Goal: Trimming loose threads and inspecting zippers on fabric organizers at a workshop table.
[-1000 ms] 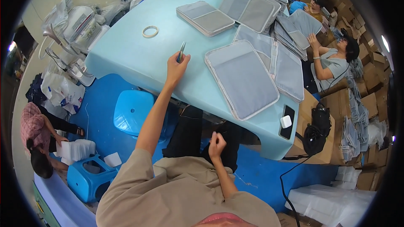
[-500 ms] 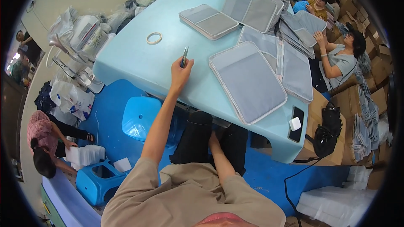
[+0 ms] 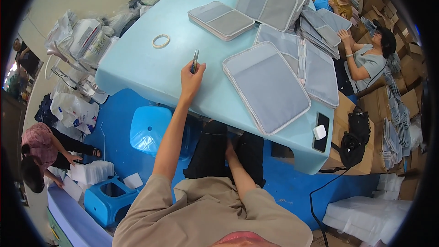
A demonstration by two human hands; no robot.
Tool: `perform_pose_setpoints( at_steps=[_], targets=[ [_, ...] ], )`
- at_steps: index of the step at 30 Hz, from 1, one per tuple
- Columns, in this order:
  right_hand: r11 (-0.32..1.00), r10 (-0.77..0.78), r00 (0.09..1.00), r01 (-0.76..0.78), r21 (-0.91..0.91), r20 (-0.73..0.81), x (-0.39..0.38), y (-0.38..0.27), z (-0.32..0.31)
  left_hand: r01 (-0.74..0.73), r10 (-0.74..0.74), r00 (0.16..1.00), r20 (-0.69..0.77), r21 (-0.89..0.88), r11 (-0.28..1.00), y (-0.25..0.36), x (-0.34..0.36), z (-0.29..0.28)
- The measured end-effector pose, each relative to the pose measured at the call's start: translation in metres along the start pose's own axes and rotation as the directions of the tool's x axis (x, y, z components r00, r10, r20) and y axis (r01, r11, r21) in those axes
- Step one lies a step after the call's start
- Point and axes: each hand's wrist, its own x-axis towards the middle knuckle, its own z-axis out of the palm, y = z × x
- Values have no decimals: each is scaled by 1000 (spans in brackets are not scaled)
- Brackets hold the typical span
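My left hand (image 3: 190,81) is closed around a pair of thread snips (image 3: 195,58), resting over the near part of the pale blue table (image 3: 137,64). The metal blades point away from me, and the fingers hide most of the handle. My right hand (image 3: 230,150) is down between my knees at the table's edge; its fingers are hidden. Right of the snips lies a large grey zippered fabric case (image 3: 267,87) with white edging, partly over other grey cases (image 3: 320,75). A stack of smaller grey cases (image 3: 221,20) sits farther back, beyond the snips.
A roll of tape (image 3: 161,41) lies at the table's left. A phone (image 3: 321,142) with a white earbud case (image 3: 319,131) is near the right corner. A blue stool (image 3: 148,130) stands below the table. Co-workers are at the far right and lower left.
The view has shifted slightly, so the table's things sit a little farther left and higher. My left hand still holds the snips. At lower left, a person's hand has moved off the white stack.
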Motion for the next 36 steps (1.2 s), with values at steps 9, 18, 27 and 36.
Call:
perform_pose_setpoints(
  at_steps=[9,18,27,36],
  targets=[
    [999,36,996,-37,9,76,6,4,-49,-9,9,1000,19,-33,999,-2,0,-1],
    [632,-496,802,596,-495,332,-233,-107,10,-33,35,998,47,-41,999,-8,-4,-3],
    [-222,-944,43,652,-725,327,-378,-180,30,-25,20,993,116,38,999,-4,-3,0],
    [61,-922,314,697,-714,228,-311,-307,-7,-59,55,995,78,54,997,-3,-3,3]
  ],
)
